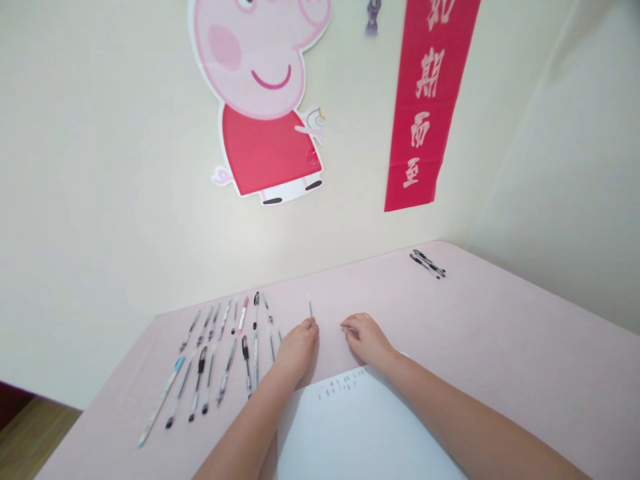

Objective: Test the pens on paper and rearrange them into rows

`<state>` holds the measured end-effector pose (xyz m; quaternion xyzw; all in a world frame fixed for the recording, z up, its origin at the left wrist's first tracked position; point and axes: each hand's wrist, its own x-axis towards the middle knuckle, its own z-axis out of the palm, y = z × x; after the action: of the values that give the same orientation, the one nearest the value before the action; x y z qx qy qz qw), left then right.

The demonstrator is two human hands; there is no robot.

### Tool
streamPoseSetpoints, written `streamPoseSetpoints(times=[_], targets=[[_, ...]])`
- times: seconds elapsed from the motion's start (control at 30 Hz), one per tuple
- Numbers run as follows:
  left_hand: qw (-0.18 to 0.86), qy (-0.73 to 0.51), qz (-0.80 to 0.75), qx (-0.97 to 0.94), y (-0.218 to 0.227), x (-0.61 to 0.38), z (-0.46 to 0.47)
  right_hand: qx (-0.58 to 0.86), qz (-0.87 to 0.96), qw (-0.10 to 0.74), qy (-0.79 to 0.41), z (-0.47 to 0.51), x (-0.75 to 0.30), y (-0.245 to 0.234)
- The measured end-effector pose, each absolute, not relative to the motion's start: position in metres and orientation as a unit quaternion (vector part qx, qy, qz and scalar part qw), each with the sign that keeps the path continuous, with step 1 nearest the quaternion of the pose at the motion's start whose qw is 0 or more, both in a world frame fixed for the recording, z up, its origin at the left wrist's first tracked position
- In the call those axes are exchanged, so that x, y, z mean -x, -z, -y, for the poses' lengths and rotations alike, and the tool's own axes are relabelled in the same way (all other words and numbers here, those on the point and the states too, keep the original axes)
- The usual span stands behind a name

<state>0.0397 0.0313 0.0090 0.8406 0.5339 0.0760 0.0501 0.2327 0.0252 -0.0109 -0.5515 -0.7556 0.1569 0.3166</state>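
My left hand (299,345) is closed around a slim pen (311,308), whose thin dark end sticks up past the fingers; the rest of it is hidden in the hand. A short gap to the right, my right hand (369,339) hovers low over the table with thumb and fingertips drawn together. Whatever lies between those fingertips is too small to make out. Under my forearms lies a white sheet of paper (360,427) with a few rows of small handwriting near its top edge.
Several pens lie in two rough rows left of my left hand, among them a blue-capped pen (161,400), a black-capped pen (199,383) and a pink-and-white pen (243,315). A small group of black pens (428,264) rests at the back right. The pink tabletop (500,347) meets a wall behind.
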Motion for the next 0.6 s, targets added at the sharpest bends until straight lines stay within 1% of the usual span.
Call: streamPoseSetpoints(times=[0.13, 0.3, 0.37, 0.6], targets=[[0.033, -0.035, -0.584, -0.811, -0.022, -0.025, -0.041, 0.549, 0.754, 0.320, -0.166, -0.026, -0.233, 0.013], [-0.048, 0.038, -0.626, -0.777, -0.029, -0.024, -0.051, 0.543, 0.755, 0.328, -0.165, -0.028, -0.232, 0.017], [-0.067, 0.039, -0.632, -0.771, -0.027, -0.026, -0.055, 0.541, 0.754, 0.333, -0.163, -0.028, -0.233, 0.018], [-0.087, 0.027, -0.655, -0.750, -0.022, -0.015, -0.072, 0.542, 0.750, 0.339, -0.167, -0.028, -0.235, 0.017]])
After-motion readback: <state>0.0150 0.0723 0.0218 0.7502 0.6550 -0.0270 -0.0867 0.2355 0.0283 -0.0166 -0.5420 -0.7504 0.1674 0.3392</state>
